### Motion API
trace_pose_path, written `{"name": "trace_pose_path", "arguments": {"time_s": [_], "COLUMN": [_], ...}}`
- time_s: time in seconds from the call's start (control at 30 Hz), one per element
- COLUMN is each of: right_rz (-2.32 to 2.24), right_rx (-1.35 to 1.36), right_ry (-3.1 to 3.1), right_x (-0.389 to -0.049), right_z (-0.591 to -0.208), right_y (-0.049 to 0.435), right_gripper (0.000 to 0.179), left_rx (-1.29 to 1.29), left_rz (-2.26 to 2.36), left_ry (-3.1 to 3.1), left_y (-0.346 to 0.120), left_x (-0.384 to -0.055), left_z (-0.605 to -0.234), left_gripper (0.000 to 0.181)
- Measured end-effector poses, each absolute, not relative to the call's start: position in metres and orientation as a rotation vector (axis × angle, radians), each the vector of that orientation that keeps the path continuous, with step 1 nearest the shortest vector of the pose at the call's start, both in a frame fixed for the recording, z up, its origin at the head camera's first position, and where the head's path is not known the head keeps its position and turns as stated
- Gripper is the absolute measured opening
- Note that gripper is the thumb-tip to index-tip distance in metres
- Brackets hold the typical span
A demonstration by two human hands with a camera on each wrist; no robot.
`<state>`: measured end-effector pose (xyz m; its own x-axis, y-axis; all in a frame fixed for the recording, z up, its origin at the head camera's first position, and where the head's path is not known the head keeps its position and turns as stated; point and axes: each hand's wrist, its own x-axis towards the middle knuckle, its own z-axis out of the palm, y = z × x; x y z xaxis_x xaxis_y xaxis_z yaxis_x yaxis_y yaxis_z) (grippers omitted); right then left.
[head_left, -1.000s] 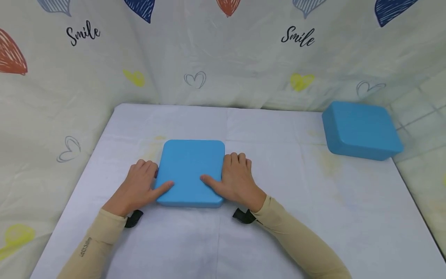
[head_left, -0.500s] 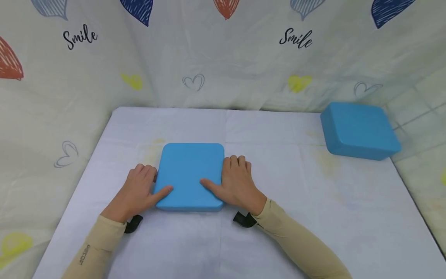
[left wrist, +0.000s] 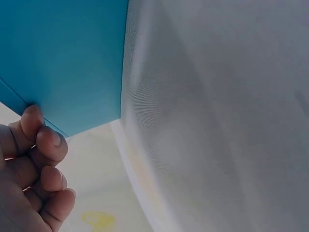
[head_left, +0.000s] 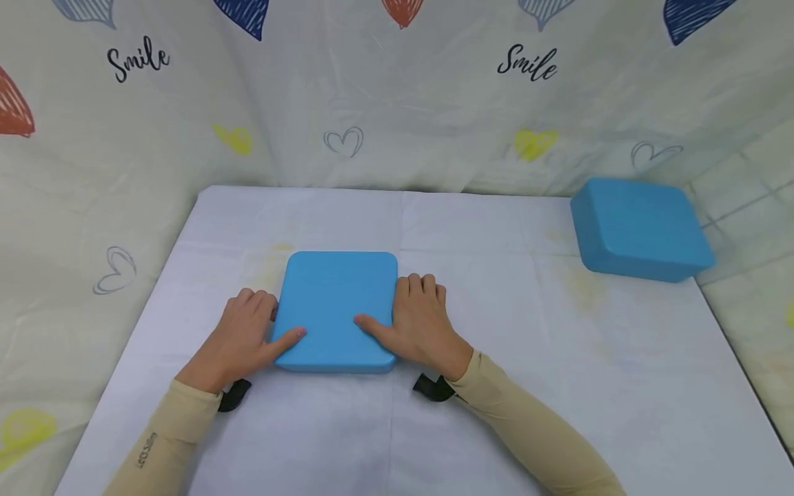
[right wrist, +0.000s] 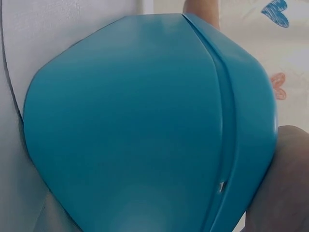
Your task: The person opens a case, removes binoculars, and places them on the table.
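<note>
A blue lidded box [head_left: 335, 296] with rounded corners lies on the table, left of its middle. My left hand [head_left: 245, 334] holds its left side, thumb on the top face. In the left wrist view, curled fingers [left wrist: 50, 142] of that hand meet the seam under the lid. My right hand [head_left: 422, 320] holds the opposite side, thumb on top and the other fingers along the edge. In the right wrist view, the box's front wall [right wrist: 130, 121] fills most of the picture, and a seam parts it from the lid [right wrist: 253, 101]. The inside of the box is hidden.
A second, taller-looking blue box [head_left: 645, 231] stands at the table's far right corner. White cloth covers the table [head_left: 509, 296]. Behind and to the left hangs a printed curtain [head_left: 422, 96] with hearts and lettering, close to the table's far edge.
</note>
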<state>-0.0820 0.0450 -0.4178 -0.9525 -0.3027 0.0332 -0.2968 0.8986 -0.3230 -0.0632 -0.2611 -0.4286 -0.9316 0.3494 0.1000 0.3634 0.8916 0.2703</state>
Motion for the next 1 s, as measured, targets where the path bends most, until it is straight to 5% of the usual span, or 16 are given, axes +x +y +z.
{"name": "trace_pose_path", "arguments": {"time_s": [1.0], "right_rz": [-0.504], "right_rx": [-0.441], "right_ry": [3.009], "right_x": [-0.0876], "right_z": [-0.4097], "right_y": [0.0385], "right_gripper": [0.083], "left_rx": [-0.552], "left_rz": [-0.524], "left_ry": [-3.05], "left_y": [-0.2641], "left_x": [-0.0638], "left_z": [-0.4223], "left_gripper": [0.047]}}
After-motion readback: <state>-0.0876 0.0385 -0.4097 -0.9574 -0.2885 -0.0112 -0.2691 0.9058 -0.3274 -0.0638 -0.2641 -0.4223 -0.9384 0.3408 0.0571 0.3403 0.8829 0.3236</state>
